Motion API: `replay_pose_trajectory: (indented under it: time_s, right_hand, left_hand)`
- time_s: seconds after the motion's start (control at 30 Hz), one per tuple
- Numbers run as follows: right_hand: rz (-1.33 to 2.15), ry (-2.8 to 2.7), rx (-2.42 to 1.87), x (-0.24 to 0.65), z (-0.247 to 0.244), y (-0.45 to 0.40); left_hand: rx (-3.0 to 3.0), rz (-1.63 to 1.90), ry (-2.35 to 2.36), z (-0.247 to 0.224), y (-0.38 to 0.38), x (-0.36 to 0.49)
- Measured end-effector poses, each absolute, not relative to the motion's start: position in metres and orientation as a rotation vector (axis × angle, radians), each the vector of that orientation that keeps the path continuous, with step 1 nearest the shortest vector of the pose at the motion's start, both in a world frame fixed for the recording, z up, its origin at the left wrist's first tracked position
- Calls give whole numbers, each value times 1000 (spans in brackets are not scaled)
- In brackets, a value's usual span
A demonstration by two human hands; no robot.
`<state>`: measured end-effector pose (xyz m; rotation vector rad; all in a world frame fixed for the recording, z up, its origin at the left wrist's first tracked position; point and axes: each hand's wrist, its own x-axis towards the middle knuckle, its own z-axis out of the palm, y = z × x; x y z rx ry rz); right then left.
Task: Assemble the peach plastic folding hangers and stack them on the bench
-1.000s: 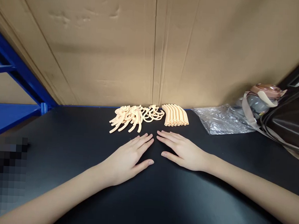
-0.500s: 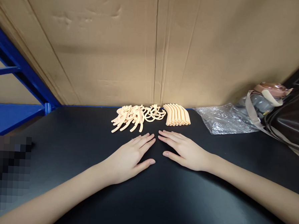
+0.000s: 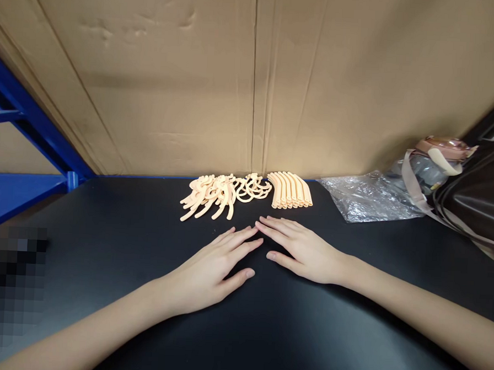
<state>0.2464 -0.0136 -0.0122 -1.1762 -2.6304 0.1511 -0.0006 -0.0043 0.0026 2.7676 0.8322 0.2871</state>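
Observation:
My left hand (image 3: 215, 269) rests palm down over the black tabletop (image 3: 239, 339), fingers stretched out and holding nothing. My right hand (image 3: 305, 250) lies flat beside it, also with nothing in it, and the fingertips of the two hands meet or nearly meet. Beyond my left hand is a loose pile of curved, cream-coloured pieces (image 3: 211, 194). Thin ring-like cream pieces (image 3: 250, 188) lie just right of that pile. Beyond my right hand, several curved cream sticks (image 3: 288, 190) are stacked neatly side by side.
Crinkled clear plastic (image 3: 366, 197) lies at the back right, next to a strapped bottle (image 3: 428, 167) with a pinkish lid. A dark bag (image 3: 482, 192) stands at the right edge. Cardboard (image 3: 173, 93) rises behind the table, and a blue metal frame (image 3: 35, 124) is at the left.
My left hand's fingers have shifted right, toward my right hand's fingertips. The view has moved slightly. The cream pieces look unchanged.

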Motion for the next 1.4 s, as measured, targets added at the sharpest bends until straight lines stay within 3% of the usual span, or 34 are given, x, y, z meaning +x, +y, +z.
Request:
replay_pose_trajectory:
  time_s: [1.4]
  right_hand:
    - [163,-2612,-1312,242,-12,-31]
  left_hand:
    - [2786,192,969,1,-1,-10]
